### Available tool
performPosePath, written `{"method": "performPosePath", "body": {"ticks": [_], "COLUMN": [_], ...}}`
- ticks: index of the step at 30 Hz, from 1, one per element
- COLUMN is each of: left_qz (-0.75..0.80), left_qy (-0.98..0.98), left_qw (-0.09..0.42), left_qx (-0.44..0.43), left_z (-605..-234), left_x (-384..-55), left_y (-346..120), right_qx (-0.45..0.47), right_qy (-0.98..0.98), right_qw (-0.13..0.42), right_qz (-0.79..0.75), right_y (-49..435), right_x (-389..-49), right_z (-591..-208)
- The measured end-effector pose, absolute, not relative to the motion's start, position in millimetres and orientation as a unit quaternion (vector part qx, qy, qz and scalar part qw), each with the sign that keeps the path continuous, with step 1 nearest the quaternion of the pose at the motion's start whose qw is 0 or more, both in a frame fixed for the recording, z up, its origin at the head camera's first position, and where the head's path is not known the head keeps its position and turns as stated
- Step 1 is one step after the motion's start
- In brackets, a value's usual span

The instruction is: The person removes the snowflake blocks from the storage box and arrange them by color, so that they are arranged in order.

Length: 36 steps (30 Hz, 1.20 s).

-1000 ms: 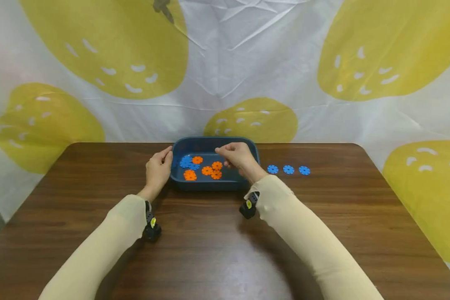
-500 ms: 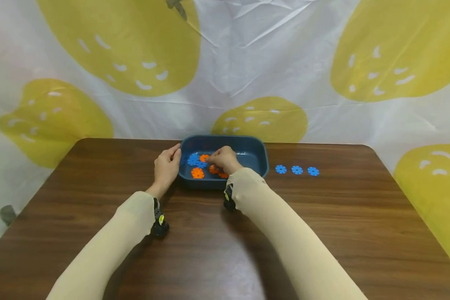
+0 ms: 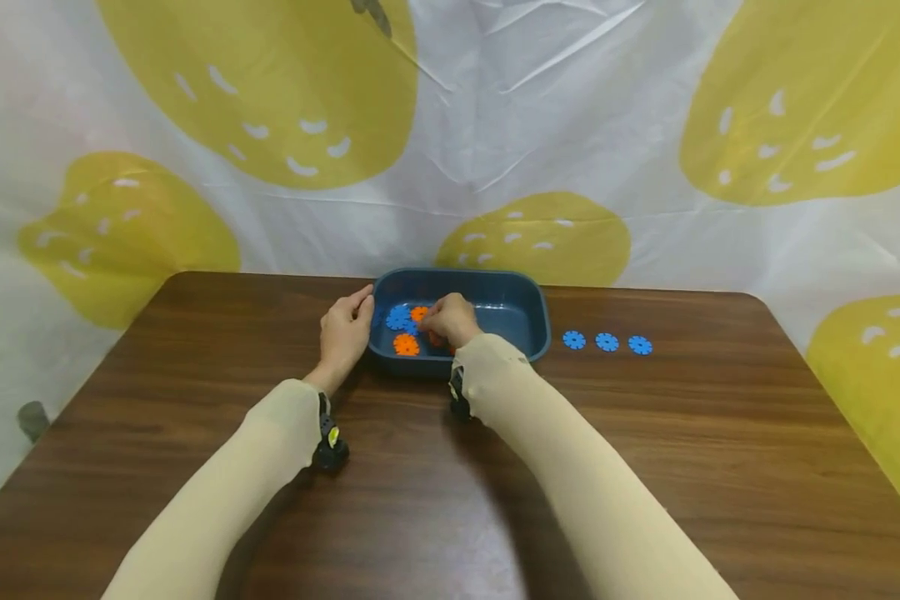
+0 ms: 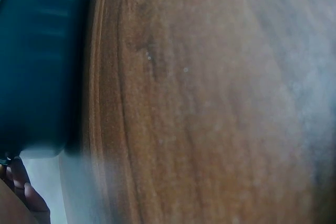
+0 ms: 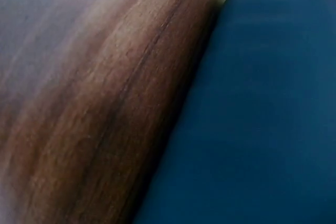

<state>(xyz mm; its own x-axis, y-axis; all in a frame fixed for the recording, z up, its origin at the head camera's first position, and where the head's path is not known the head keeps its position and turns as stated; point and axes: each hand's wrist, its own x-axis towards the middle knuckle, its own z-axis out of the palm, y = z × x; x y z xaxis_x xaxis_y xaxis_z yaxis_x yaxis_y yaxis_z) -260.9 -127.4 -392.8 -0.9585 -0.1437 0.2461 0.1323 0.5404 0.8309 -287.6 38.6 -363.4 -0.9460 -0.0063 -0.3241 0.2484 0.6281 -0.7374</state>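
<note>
A dark blue plastic basin (image 3: 513, 329) stands by the table's far edge, with blue and orange notched building discs inside. My left hand (image 3: 345, 333) grips its left rim; in the left wrist view the fingers (image 4: 18, 177) show at the rim. My right hand (image 3: 452, 318) reaches down into the basin, thumb and fingertips together right at a blue disc (image 3: 413, 329). I cannot tell whether they pinch it. Beside it lie another blue disc (image 3: 399, 317) and two orange discs, one behind (image 3: 419, 313) and one in front (image 3: 407, 344). More orange is partly hidden under the right hand.
Three blue discs (image 3: 607, 342) lie in a row on the brown wooden table (image 3: 690, 433), right of the basin. A white cloth with yellow fruit print (image 3: 532, 237) hangs right behind the table. The basin's outer wall (image 5: 262, 108) fills much of the right wrist view.
My right hand has moved left and down within the basin, from above its middle to the discs, and then stays there. The left hand keeps its place at the rim. The head view has shifted slightly.
</note>
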Motion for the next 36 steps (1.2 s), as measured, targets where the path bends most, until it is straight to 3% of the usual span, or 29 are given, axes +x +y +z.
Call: {"method": "performPosePath", "body": {"ticks": [12,36], "left_qz": [-0.482,-0.483], "left_qy": [-0.864,-0.865], "left_qw": [0.145,0.138], "left_qx": [0.006,0.000], "left_z": [-394.6,-393.6], "left_x": [-257.8,-256.3], "left_y": [-125.9,-127.4], "right_qx": [0.033,0.018], "right_qy": [0.930,0.938], "right_qw": [0.107,0.102], "right_qz": [-0.351,-0.330], "right_y": [30.2,28.0], "right_x": [-285.3,-281.7], "right_z": [-370.4,-370.2]}}
